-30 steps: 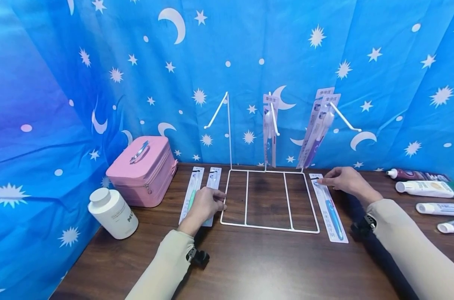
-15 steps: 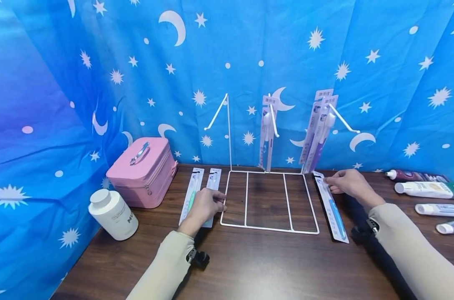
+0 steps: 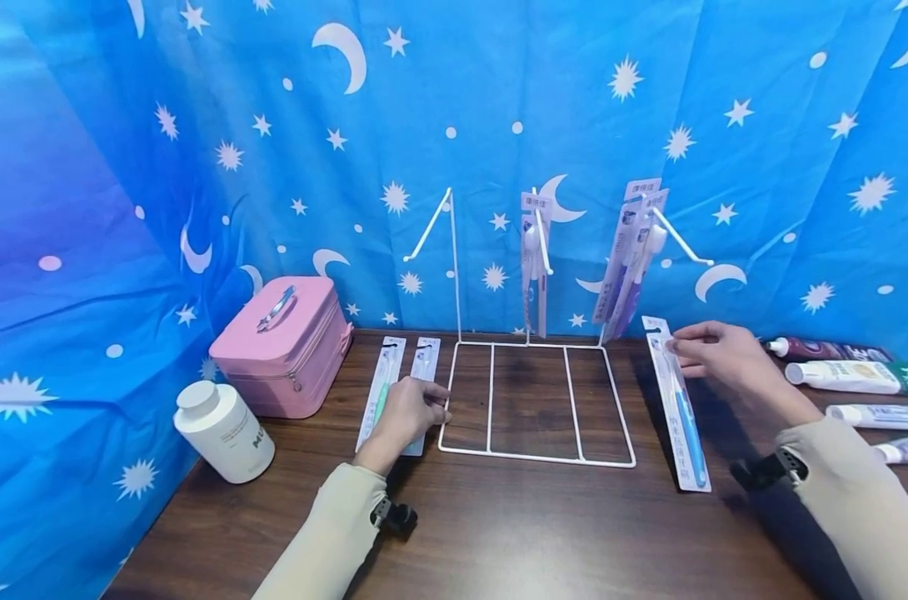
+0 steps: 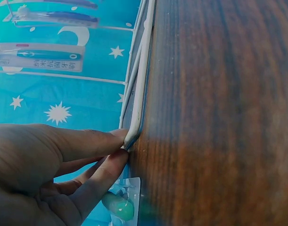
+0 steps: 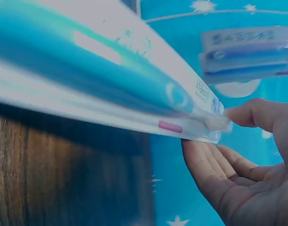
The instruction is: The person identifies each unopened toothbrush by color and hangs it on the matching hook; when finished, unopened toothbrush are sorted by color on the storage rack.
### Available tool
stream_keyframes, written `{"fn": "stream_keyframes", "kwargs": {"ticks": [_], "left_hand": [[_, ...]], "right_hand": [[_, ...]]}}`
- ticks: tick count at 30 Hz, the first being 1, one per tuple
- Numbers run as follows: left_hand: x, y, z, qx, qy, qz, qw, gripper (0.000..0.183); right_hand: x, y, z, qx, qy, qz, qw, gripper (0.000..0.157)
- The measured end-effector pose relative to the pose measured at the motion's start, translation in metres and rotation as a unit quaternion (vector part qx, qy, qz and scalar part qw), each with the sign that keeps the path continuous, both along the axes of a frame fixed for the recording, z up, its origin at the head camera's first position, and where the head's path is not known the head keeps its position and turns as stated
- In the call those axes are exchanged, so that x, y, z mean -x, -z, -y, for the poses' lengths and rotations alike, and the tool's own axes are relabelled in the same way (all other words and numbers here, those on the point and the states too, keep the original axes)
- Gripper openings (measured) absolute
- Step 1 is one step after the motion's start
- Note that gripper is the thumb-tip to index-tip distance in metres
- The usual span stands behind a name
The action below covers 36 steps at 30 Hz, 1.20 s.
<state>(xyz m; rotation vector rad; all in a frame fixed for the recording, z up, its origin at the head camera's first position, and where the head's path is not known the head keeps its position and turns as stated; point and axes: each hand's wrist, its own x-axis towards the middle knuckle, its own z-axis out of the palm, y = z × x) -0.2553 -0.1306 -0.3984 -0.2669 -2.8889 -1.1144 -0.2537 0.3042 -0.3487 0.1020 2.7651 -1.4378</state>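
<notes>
My right hand (image 3: 731, 358) pinches the upper end of a packaged blue toothbrush (image 3: 682, 417), thumb on one face and fingers on the other. The pack stands tilted, its top raised off the table. In the left wrist view, the thumb and fingers of my left hand (image 4: 63, 165) pinch the front left corner of a white wire display rack (image 4: 140, 94). Packaged toothbrushes (image 3: 626, 267) hang from the rack's right hook, and more packs (image 3: 531, 283) from its middle hook. The left hook (image 3: 427, 225) carries nothing. Beside my left hand lie two packs, one with a green toothbrush (image 3: 381, 400).
A pink case (image 3: 281, 342) and a white bottle (image 3: 225, 429) stand at the left. Several toothpaste tubes (image 3: 844, 377) lie at the right, beyond my right forearm. A blue cloth (image 3: 424, 83) with moons and stars hangs behind the rack.
My right hand has lifted the top of the blue toothbrush pack off the table and moved slightly right with it. My left hand stays at the rack's corner.
</notes>
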Motion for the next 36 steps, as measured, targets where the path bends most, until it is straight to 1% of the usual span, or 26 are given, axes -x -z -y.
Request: {"fn": "stream_keyframes", "kwargs": {"ticks": [2,4,7,9,12,16,19,24,30,36], "left_hand": [[0.0,0.0,0.0,0.0,-0.002,0.001,1.0,0.027],[0.0,-0.002,0.0,0.001,-0.003,0.001,1.0,0.027],[0.0,-0.004,0.0,0.001,-0.004,0.002,1.0,0.027],[0.0,-0.005,0.0,0.001,-0.004,0.005,1.0,0.028],[-0.001,-0.005,0.001,0.0,-0.006,0.008,0.9999,0.028],[-0.001,-0.004,0.002,-0.004,-0.005,0.006,1.0,0.028],[-0.001,-0.004,0.003,-0.005,-0.002,0.002,1.0,0.028],[-0.002,-0.003,0.002,-0.009,-0.002,0.005,0.9999,0.027],[-0.001,-0.002,0.0,-0.012,-0.002,0.008,0.9999,0.027],[0.0,-0.001,-0.002,-0.011,-0.004,0.016,0.9998,0.028]], "right_hand": [[-0.005,-0.007,0.0,-0.02,-0.006,-0.029,0.999,0.069],[-0.011,-0.013,0.001,-0.043,-0.005,-0.058,0.997,0.07],[-0.022,-0.022,0.004,-0.074,0.018,-0.098,0.992,0.068],[-0.029,-0.028,0.006,-0.081,0.033,-0.128,0.988,0.064],[-0.039,-0.038,0.007,-0.068,0.048,-0.166,0.983,0.056],[-0.051,-0.051,0.008,-0.049,0.061,-0.187,0.979,0.052],[-0.06,-0.059,0.009,-0.048,0.069,-0.199,0.976,0.051],[-0.072,-0.073,0.013,-0.032,0.071,-0.222,0.972,0.047],[-0.086,-0.089,0.02,-0.01,0.08,-0.242,0.967,0.047],[-0.103,-0.103,0.027,-0.008,0.086,-0.275,0.958,0.046]]}}
